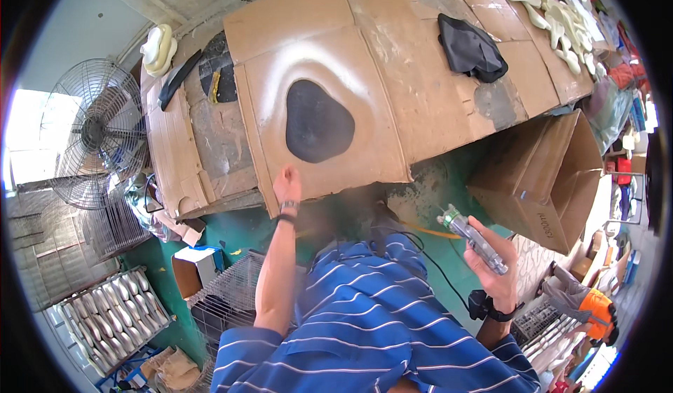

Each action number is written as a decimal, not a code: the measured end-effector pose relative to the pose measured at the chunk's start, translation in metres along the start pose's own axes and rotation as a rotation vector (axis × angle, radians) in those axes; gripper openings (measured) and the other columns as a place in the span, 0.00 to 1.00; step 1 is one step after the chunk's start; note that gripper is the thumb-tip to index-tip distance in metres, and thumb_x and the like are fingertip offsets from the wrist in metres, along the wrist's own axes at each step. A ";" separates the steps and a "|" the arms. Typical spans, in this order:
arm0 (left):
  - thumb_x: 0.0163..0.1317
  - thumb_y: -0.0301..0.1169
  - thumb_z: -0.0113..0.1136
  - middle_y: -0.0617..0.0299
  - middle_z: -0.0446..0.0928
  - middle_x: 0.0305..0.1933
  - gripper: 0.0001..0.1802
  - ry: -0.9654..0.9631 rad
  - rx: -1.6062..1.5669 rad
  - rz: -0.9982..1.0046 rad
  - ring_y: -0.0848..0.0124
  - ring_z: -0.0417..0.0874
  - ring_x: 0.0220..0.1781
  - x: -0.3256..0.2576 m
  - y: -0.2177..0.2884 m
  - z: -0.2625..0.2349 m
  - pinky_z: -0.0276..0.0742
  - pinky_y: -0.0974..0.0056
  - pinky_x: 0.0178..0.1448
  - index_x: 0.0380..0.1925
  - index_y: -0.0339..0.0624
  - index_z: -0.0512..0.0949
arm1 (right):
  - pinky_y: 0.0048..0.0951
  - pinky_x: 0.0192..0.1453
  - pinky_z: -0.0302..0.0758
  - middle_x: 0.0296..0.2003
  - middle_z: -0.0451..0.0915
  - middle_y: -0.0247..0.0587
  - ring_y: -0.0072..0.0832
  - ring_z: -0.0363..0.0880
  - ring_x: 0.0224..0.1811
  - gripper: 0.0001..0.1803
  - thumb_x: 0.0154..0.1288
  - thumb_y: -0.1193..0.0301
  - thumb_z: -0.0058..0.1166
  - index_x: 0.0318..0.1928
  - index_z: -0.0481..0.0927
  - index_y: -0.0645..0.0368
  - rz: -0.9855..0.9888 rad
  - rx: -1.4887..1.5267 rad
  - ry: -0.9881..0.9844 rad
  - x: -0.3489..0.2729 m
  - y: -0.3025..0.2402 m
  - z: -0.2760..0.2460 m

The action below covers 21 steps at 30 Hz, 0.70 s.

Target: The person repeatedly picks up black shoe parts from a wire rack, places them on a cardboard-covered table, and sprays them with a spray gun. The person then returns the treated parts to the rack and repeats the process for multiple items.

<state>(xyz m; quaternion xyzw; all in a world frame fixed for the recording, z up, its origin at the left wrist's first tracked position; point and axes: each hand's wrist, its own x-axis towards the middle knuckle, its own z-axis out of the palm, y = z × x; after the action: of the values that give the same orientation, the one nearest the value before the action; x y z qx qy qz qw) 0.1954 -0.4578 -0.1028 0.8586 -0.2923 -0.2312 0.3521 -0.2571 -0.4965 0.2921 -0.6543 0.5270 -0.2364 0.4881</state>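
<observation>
Gripping a clear cylindrical spray tool (475,242), the right hand (499,263) sits at the lower right of the view, raised above the green floor (449,183) and well apart from the worktop (392,56). The fingers are wrapped closed around the tool's lower half. Its long axis runs diagonally, from the palm at lower right up to the nozzle end at upper left; that end points toward the near edge of the cardboard sheet (329,49) covering the worktop. The right forearm rises from the lower edge, wrist bent back, with a black watch (491,310) on it.

The left hand (287,184) rests at the near edge of the cardboard sheet, fingers curled over the edge and pressed on it, holding nothing else. The left arm is extended nearly straight forward. A dark rounded patch (317,122) lies on the cardboard just beyond the left hand. An open cardboard box (554,183) stands right of the spray tool, near it but not touching.
</observation>
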 end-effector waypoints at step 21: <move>0.58 0.28 0.70 0.55 0.79 0.38 0.17 0.323 -0.697 -0.427 0.60 0.83 0.36 0.061 0.045 0.061 0.83 0.54 0.43 0.46 0.39 0.77 | 0.31 0.38 0.75 0.35 0.81 0.49 0.39 0.79 0.31 0.31 0.56 0.82 0.64 0.63 0.77 0.63 -0.134 0.066 -0.125 0.058 0.032 0.004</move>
<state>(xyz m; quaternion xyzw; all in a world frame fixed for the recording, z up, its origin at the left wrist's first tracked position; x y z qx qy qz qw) 0.1876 -0.5534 -0.1209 0.7546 0.0460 -0.2464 0.6064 -0.2494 -0.5477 0.2499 -0.6852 0.4426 -0.2445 0.5242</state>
